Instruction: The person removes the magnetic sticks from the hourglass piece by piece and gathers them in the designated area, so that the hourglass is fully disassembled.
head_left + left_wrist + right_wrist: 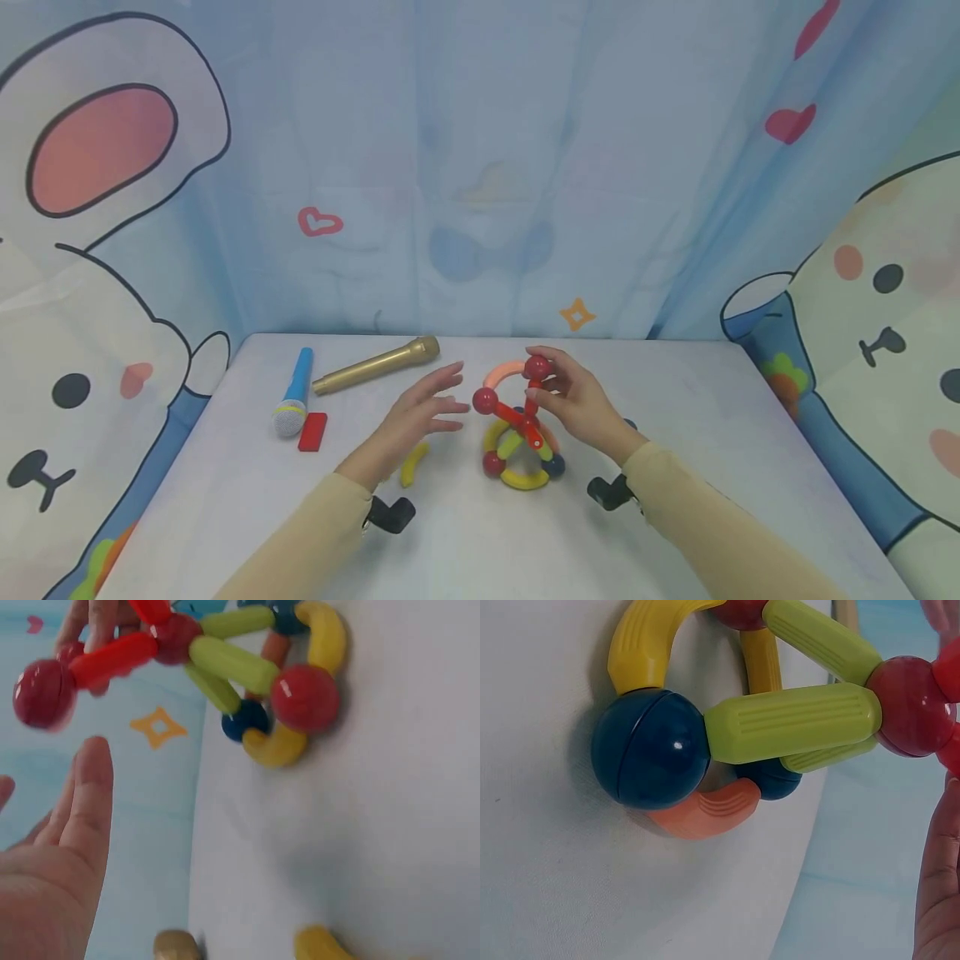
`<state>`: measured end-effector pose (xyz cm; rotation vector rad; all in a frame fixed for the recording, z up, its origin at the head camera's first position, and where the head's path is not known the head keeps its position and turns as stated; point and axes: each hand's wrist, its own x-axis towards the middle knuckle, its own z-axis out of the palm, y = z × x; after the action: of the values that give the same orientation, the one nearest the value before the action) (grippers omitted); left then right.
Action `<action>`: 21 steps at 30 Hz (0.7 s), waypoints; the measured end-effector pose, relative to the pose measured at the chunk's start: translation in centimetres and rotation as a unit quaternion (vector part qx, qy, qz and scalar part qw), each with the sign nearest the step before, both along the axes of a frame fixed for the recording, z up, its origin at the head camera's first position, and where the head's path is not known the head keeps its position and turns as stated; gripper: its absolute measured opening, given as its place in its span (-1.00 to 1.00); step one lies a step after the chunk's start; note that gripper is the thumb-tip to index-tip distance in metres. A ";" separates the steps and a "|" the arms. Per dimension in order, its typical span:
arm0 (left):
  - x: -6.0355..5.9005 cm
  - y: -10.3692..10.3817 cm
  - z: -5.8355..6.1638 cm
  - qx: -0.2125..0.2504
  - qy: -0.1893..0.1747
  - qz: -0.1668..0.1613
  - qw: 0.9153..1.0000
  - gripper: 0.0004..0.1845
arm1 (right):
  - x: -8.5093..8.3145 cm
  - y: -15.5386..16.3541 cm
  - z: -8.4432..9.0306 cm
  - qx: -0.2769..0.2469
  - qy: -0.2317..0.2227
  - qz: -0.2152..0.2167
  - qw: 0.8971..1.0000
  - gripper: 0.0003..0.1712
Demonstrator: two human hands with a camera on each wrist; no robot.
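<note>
A: Toy (529, 423), location?
B: On the counter (465, 550), between left hand (420, 408) and right hand (577, 402). Ring (525, 481) at the foot, green rods rising to a middle ball (911, 705), red rods forking above.

A: Axis?
B: Upright overall. Left rod (507, 412) slants up and leftward from the middle ball, its left ball (484, 401) toward the left hand. Right rod (532, 407) stands nearly vertical beneath the right ball (537, 367).

A: Nearer hand?
B: Right, in contact: fingers clamped on the toy at the right rod and right ball, thumb in front. Left: fingers straight, slightly apart, holding nothing, tips just beside the left ball.

A: Governing relation?
B: Left ball lies to the right of the left fingers, near their height, across a narrow gap. Judged: left-hand contact calls for a short rightward shift only.

A: Orange arc (504, 372)?
B: One, at the top, apparently spanning left ball to right ball; the right-hand end is too crowded to confirm.

A: Loose stock?
B: Yellow piece (415, 464), curved, near the left hand. Gold mic (375, 366), blue mic (297, 392), red block (312, 432): one each, farther left.
</note>
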<state>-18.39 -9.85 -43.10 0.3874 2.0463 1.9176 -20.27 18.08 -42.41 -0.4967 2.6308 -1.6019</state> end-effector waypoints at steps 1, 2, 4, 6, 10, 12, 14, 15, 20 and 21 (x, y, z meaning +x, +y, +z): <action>-0.2 0.6 0.3 0.002 -0.007 -0.019 1.000 -0.42 | 0.0 0.0 0.0 0.000 -0.002 0.000 1.000 -0.25; -0.3 1.1 0.5 0.002 -0.011 -0.035 0.999 -0.42 | 0.0 0.0 0.0 -0.001 -0.003 0.000 1.000 -0.25; -0.6 2.0 0.8 -0.003 -0.012 -0.056 0.998 -0.43 | 0.0 0.0 -0.1 -0.004 -0.008 0.002 1.000 -0.24; -0.7 2.5 1.0 -0.012 -0.012 -0.064 0.998 -0.47 | 0.0 -0.1 -0.1 -0.008 -0.013 0.004 1.000 -0.23; -0.8 3.2 1.2 -0.018 -0.010 -0.060 0.998 -0.53 | 0.0 -0.1 0.0 -0.014 -0.020 0.009 1.000 -0.22; -0.7 3.3 1.3 -0.016 -0.009 -0.059 0.998 -0.54 | 0.0 -0.1 0.0 -0.014 -0.020 0.009 1.000 -0.22; -0.7 3.4 1.4 -0.010 -0.011 -0.056 0.998 -0.55 | 0.1 -0.1 0.0 -0.014 -0.020 0.009 1.000 -0.23; -0.7 3.4 1.4 -0.006 -0.012 -0.055 0.998 -0.56 | 0.1 -0.1 0.1 -0.014 -0.021 0.009 1.000 -0.23; -0.5 3.5 1.1 -0.003 -0.003 -0.054 0.999 -0.56 | 0.3 -0.1 0.2 -0.006 -0.023 0.009 1.000 -0.23; -0.5 3.5 1.0 -0.003 0.002 -0.055 0.999 -0.56 | 0.3 0.0 0.3 0.002 -0.016 0.009 1.000 -0.24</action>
<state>-18.90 -6.37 -42.08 0.4916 1.9890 1.8484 -19.97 18.07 -42.15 -0.4891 2.5984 -1.5864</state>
